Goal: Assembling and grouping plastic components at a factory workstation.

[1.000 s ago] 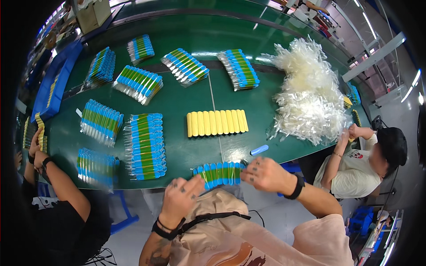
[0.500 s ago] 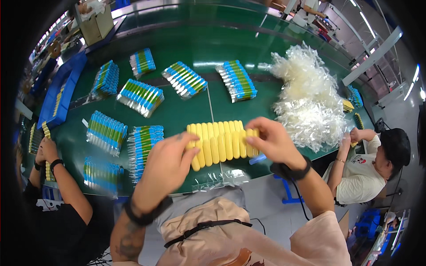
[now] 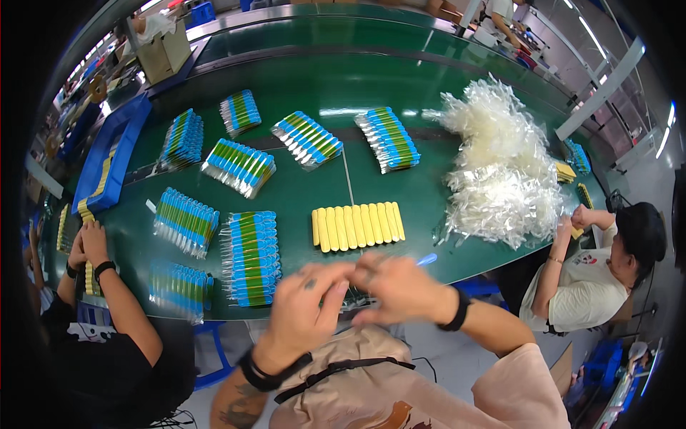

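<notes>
A neat row of yellow rounded sticks (image 3: pixel 357 227) lies flat on the green table in front of me, with neither hand on it. My left hand (image 3: pixel 307 304) and my right hand (image 3: pixel 404 289) hover nearer to me, over the table's front edge, their fingertips meeting or overlapping. The left fingers stretch to the right with the thumb a little apart. On the right hand the fingers bend and the thumb stands away from them. I see nothing held in either. Clear plastic strips under the hands are mostly hidden. A small blue piece (image 3: pixel 427 259) lies beside my right hand.
Several bundles of blue-and-green wrapped sticks (image 3: pixel 251 257) cover the left and back. A big heap of clear wrappers (image 3: pixel 500 164) stands at the right. A long blue tray (image 3: pixel 114 161) is at the far left. Co-workers sit on both sides, a worker's hands (image 3: pixel 89 247) at left.
Both my hands have let go of the yellow row and drawn back toward me, coming together at the table's edge. The row now lies in an even line.
</notes>
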